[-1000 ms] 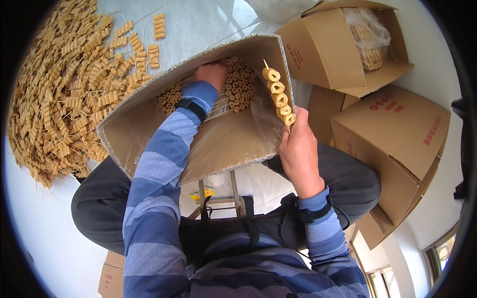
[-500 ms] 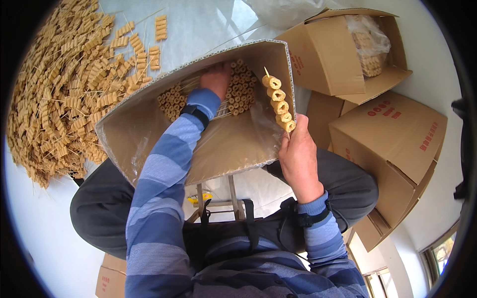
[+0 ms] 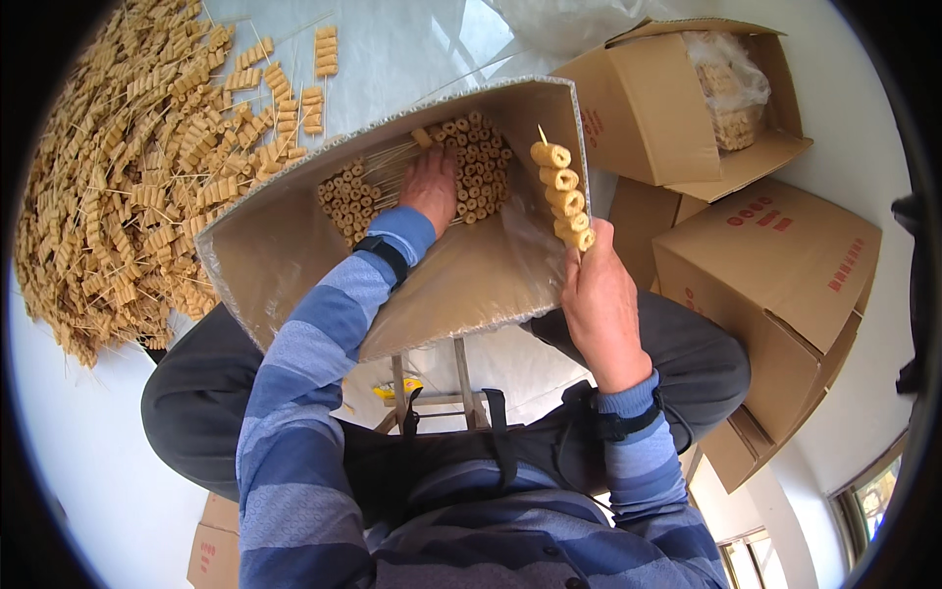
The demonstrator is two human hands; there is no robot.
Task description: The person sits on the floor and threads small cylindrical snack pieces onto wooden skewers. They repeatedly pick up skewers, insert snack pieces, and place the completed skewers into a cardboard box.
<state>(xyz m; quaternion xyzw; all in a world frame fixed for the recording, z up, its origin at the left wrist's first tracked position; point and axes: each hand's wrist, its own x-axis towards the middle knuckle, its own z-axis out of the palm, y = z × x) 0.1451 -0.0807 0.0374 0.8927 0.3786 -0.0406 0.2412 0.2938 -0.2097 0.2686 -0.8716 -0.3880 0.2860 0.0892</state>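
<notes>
An open cardboard box point(image 3: 265, 285) lined with clear plastic rests between my knees. Inside it, rolled tan food pieces on sticks form two stacks: the left stack point(image 3: 346, 201) and the right stack point(image 3: 481, 182), with bare sticks running between them. My left hand point(image 3: 430, 187) reaches into the box and lies on those sticks with its fingers stretched out; the fingertips are partly hard to make out. At the box's right wall, my right hand point(image 3: 601, 319) pinches the lower end of a skewer of rolls point(image 3: 564, 201), held upright with the bare tip on top.
A large heap of loose skewers point(image 3: 118, 187) covers the floor on the left. To the right stand an open carton point(image 3: 638, 108) with a plastic bag of skewers point(image 3: 731, 98) and another carton point(image 3: 775, 260) below it. A wooden stool frame point(image 3: 463, 383) shows beneath the box.
My left hand has drawn back slightly from the far wall, and its fingers now show on the sticks. The right hand has shifted a little right with its skewer.
</notes>
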